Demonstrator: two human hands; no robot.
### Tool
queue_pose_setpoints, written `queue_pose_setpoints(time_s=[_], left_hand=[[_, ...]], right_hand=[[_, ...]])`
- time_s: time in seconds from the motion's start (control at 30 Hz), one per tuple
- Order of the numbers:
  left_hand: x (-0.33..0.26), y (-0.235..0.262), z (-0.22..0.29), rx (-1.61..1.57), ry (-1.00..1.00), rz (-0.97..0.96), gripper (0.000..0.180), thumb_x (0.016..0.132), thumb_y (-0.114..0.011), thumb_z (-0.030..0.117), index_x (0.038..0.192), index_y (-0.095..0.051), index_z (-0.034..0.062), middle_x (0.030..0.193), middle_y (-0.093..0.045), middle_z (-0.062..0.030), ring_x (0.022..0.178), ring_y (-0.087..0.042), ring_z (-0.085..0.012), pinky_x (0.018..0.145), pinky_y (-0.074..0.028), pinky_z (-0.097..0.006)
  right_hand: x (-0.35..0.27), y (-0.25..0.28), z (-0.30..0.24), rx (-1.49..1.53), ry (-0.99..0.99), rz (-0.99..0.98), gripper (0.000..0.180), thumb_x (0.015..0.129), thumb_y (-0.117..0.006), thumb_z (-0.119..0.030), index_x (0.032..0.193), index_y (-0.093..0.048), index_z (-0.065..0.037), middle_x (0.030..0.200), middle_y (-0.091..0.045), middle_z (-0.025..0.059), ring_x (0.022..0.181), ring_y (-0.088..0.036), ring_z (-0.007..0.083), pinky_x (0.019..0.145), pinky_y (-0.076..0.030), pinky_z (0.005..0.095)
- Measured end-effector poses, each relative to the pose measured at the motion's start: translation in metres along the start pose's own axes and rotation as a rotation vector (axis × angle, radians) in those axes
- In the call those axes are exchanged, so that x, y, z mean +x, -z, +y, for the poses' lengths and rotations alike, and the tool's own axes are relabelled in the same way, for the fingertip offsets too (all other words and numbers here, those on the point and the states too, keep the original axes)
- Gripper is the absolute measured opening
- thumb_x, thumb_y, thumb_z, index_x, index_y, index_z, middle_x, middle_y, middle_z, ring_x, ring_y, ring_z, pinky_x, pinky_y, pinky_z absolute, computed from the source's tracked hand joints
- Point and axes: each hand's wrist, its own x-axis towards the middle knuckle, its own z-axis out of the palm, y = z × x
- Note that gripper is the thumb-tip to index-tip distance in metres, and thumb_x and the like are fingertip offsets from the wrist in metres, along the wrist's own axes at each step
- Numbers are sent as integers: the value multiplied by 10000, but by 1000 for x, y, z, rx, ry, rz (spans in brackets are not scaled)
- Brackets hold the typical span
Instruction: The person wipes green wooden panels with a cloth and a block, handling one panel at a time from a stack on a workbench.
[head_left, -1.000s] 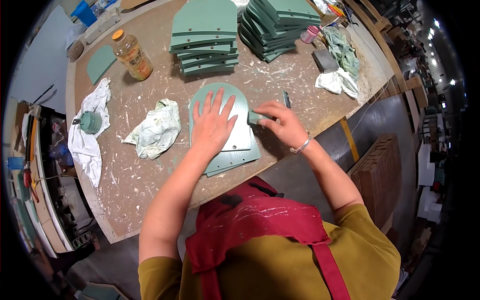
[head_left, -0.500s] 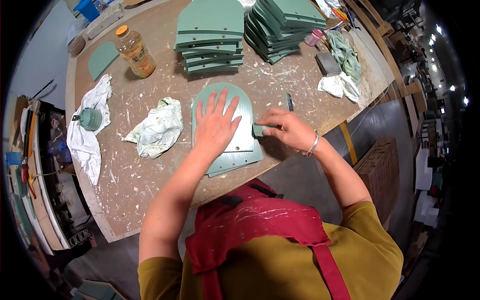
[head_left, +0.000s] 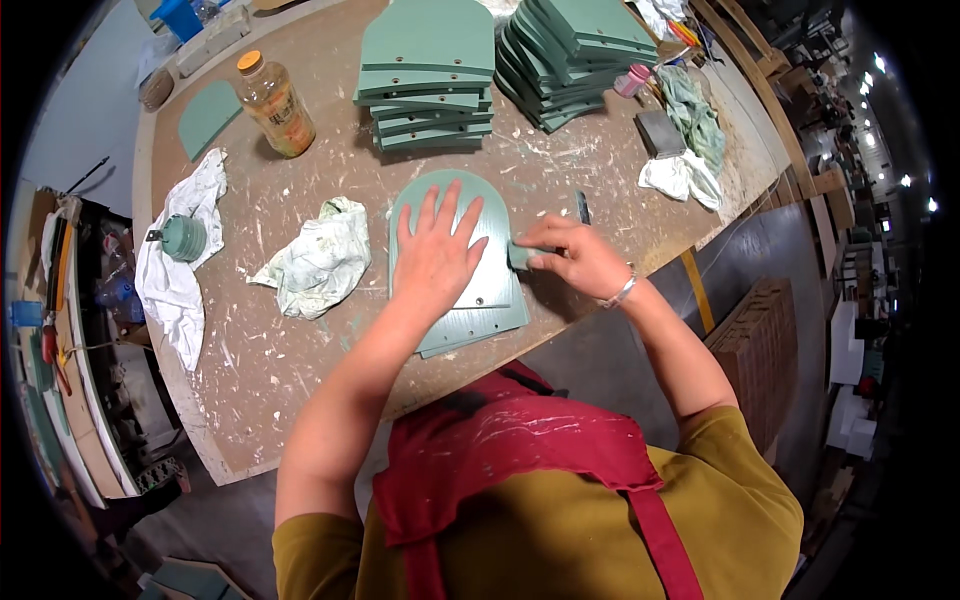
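Observation:
A green, round-topped panel [head_left: 490,270] with small holes along its straight end lies on the worktable in front of me, on top of at least one more like it. Spread flat on its upper part, my left hand [head_left: 437,255] presses it down. My right hand [head_left: 577,257] pinches a small green-grey sanding block [head_left: 521,256] between thumb and fingers. That block is against the panel's right edge. Just beyond my right hand lies a narrow dark blade-like tool [head_left: 583,207]. A crumpled, stained white cloth [head_left: 318,258] rests left of the panel.
Two tall stacks of green panels, one left [head_left: 428,50] and one right [head_left: 560,70], stand at the back. A bottle with an orange cap [head_left: 277,112], a green jar-like thing [head_left: 183,238] on a white cloth, a pink-lidded jar [head_left: 632,80] and a dark block [head_left: 660,133] surround the work.
The whole view has shifted slightly. My left hand stays flat on the panel, and the right hand still holds the sanding block at its right edge, with little visible movement.

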Motion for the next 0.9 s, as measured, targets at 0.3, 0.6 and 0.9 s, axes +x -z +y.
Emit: queue_pose_setpoints(time_s=[0.3,0.6,0.9], left_hand=[[1,1,1,-15,3,-8,511,949,-594,360,1423,-493,200,1546,-372,-97,1403,-361,-337,1118,-269,-581],[0,1,0,-8,7,-5,505,951,-592,355,1422,-497,202,1546,-372,-91,1401,-362,-339,1118,-268,-580],[2,2,1,30,-12,-24,504,961,-577,352,1433,-486,201,1546,-374,-94,1401,-359,-342,1125,-259,-575]], right_hand=[[1,-5,-4,-1,54,77,304,872,-689,-51,1173,-677,-12,1080,-641,116,1003,-621,278,894,-485,340],[-12,-13,-13,-80,76,213,318,834,-708,-5,1150,-690,-37,1128,-640,113,1051,-631,296,901,-510,351],[13,-10,27,-336,301,395,376,771,-735,-14,1136,-707,-97,1148,-655,143,1015,-646,340,856,-536,387]])
